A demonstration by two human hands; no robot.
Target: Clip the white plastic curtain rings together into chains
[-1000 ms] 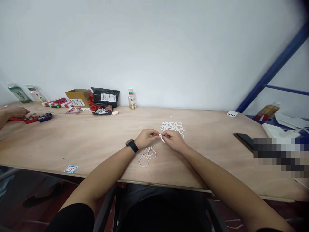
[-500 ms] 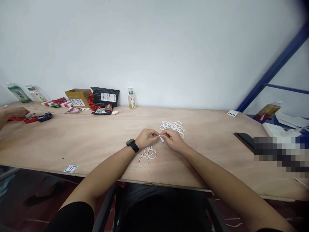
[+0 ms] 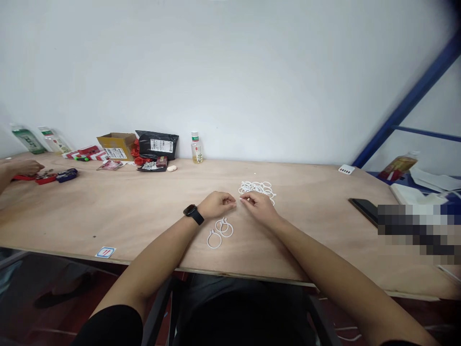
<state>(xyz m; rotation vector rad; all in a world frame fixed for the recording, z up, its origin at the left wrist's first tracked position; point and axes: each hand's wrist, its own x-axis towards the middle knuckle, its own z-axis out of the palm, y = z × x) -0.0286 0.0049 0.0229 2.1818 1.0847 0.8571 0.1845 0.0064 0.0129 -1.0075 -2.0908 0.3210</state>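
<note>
My left hand (image 3: 217,205) hovers just over the table, with its thumb and curled fingers slightly apart and nothing visible between them. Across a small gap is my right hand (image 3: 260,207), its thumb and fingers pinched together. Small white bits of a ring show at its fingertips; the rest is hidden by the fingers. Right behind this hand lies a pile of white plastic rings (image 3: 256,186) with small tabs, partly covered by it. Nearer to me, below the left hand, a few similar loose rings (image 3: 214,240) lie flat, two of them overlapping.
A bottle (image 3: 196,148), a black parcel bag (image 3: 158,144) and an open cardboard box (image 3: 115,146) stand along the wall. At far left, another person's hand (image 3: 29,167) is near red and blue cases (image 3: 66,175). A dark phone-like slab (image 3: 363,211) lies at right.
My hands have parted slightly; the left has drawn back to the left from the white ring. That ring, earlier visible between both hands, is now mostly hidden at my right fingers.
</note>
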